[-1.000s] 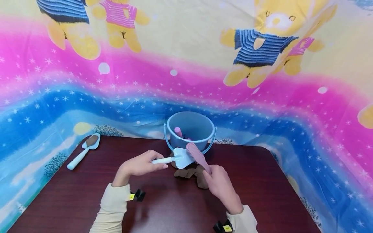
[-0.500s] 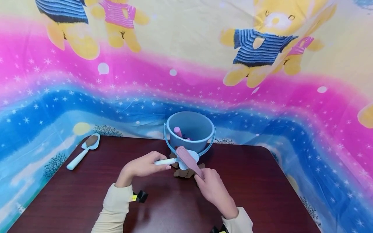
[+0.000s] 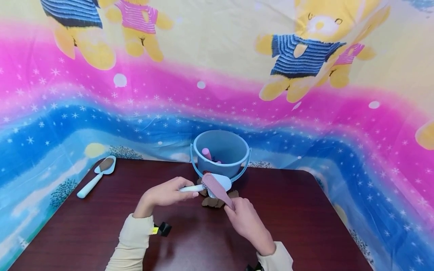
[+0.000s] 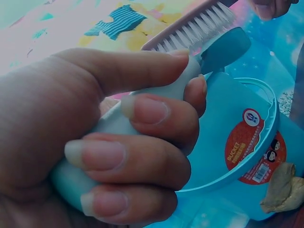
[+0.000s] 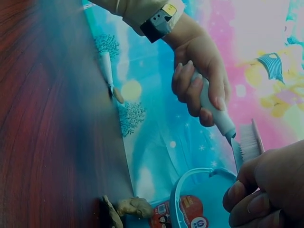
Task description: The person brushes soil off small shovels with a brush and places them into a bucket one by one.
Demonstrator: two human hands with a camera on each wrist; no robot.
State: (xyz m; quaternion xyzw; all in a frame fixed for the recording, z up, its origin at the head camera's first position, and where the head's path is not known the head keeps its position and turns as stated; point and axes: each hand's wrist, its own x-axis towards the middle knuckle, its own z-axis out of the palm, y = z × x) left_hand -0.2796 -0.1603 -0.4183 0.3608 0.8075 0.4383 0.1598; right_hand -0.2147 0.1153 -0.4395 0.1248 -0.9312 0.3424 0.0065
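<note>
My left hand (image 3: 166, 192) grips the pale handle of a small trowel (image 3: 224, 182), its light-blue blade held over brown clay lumps (image 3: 213, 202). In the left wrist view its fingers (image 4: 156, 114) curl round that handle. My right hand (image 3: 249, 220) holds a pink brush (image 3: 217, 189) by its handle, laid slantwise across the trowel. White bristles (image 5: 248, 142) face the trowel's blade in the right wrist view, close against it. Just behind both tools stands a blue bucket (image 3: 222, 167) with a pink-handled thing (image 3: 206, 153) inside; the bucket's other contents are mostly hidden.
A second trowel (image 3: 96, 178) lies at the table's left back corner with a brown lump in its scoop. The dark red table (image 3: 190, 241) has a rounded right back corner. A cartoon-printed cloth (image 3: 217, 94) hangs behind and along the sides.
The brush has swept left and slightly down along the trowel, from the blade's far edge toward its neck. The left hand and trowel have shifted slightly right.
</note>
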